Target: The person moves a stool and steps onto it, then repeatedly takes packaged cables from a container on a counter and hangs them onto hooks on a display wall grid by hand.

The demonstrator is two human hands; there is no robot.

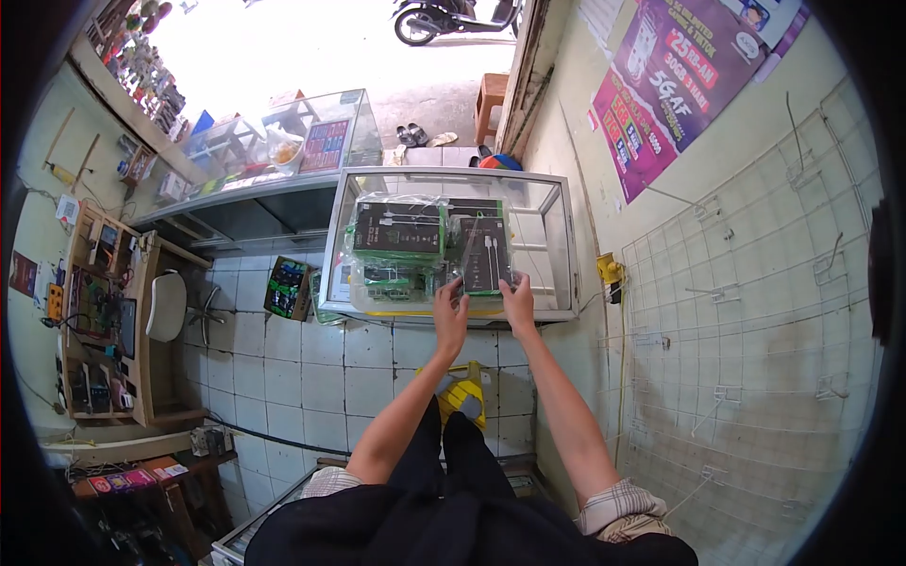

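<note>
Both my hands are at the near edge of a black box with white cables printed on it (485,255), which lies on other packages on the glass display case (552,247). My left hand (450,316) touches its lower left corner, fingers apart. At the lower right corner is my right hand (517,304), its thumb and fingers on the box edge. To the left, a larger black and green box (401,227) lies in clear plastic wrap. More green-edged packages (385,279) show beneath it in the plastic.
A second glass case (222,170) extends left. On the floor are a carton of dark packets (288,288) and a yellow object (477,387) by my legs. A wire rack (727,292) lines the right wall. Left stand a white chair (168,307) and wooden shelves (142,330).
</note>
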